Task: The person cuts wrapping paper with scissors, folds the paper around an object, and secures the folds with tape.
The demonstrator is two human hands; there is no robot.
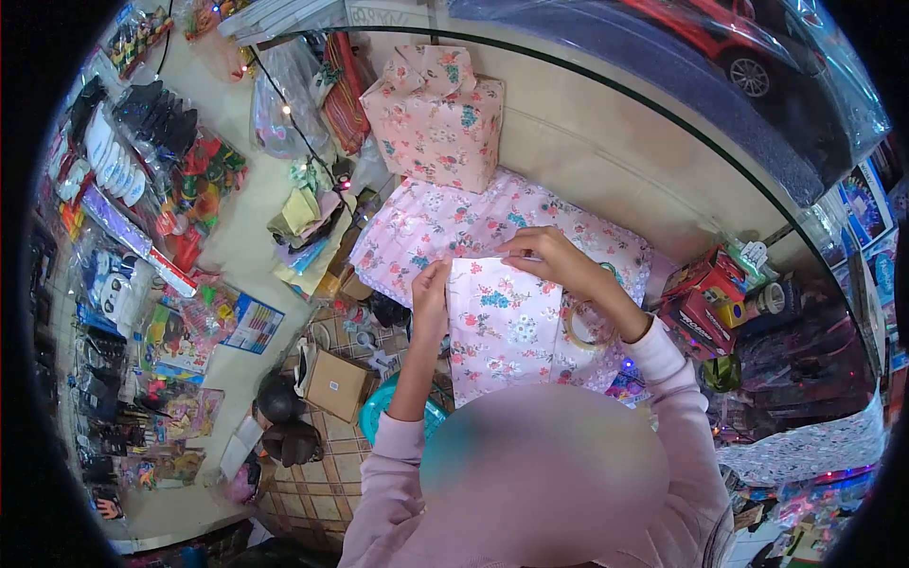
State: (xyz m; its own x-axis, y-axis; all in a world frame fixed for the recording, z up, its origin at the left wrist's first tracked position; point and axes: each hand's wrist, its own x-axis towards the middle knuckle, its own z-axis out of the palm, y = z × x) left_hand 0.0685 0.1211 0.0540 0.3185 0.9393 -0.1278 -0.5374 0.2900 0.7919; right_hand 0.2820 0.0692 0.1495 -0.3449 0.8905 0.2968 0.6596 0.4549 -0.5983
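Observation:
A folded piece of floral wrapping paper, pale pink with red, white and blue flowers, is between my hands. My left hand pinches its upper left corner. At the top edge, toward the right, my right hand has its fingers closed on the paper. Beneath and behind lies a larger floral sheet of similar print. A roll of tape lies beside my right forearm. Farther back stands a floral-wrapped package with a folded top. A blurred patch hides the paper's lower end.
A glass edge curves across the back, with a boxed red toy car above it. Small red boxes stand at right. On the left are a cardboard box, a teal basket and a paper pile. Packaged goods hang farther left.

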